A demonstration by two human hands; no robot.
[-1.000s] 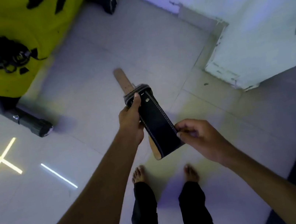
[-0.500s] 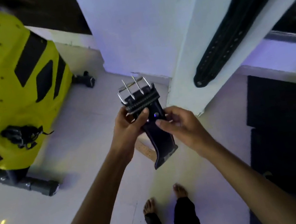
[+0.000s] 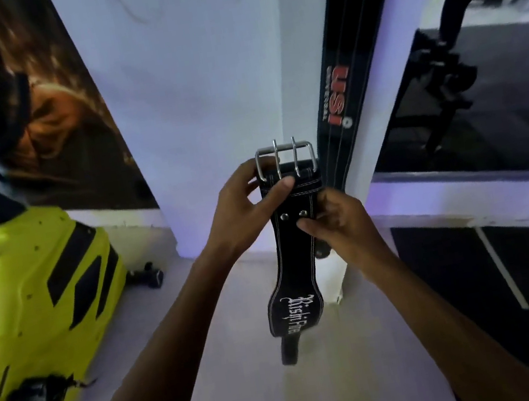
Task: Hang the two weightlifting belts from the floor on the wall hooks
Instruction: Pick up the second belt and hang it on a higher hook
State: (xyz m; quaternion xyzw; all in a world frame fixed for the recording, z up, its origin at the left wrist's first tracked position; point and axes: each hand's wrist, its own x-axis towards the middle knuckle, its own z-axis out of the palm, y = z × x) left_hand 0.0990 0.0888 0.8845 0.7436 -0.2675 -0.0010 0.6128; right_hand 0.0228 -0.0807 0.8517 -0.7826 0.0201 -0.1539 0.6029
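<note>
I hold a black weightlifting belt (image 3: 295,264) upright in front of a white pillar (image 3: 206,105). Its silver two-prong buckle (image 3: 285,159) points up and its wide lettered part hangs down. My left hand (image 3: 244,210) grips the belt just below the buckle, thumb across the front. My right hand (image 3: 335,220) pinches its right edge by the two rivets. A second black belt (image 3: 340,77) with red lettering hangs on the pillar's right face, just behind the buckle. No hook shows; that belt's top runs out of the frame.
A bright yellow machine (image 3: 37,305) stands low at the left, with a small dark dumbbell (image 3: 150,274) on the floor beside it. A large poster (image 3: 16,108) covers the left wall. A mirror or window (image 3: 477,62) and a black floor mat (image 3: 514,299) lie to the right.
My view has swung up from the floor to the pillar. Both hands have lifted the belt, turned its buckle upward and brought it close to the hanging belt.
</note>
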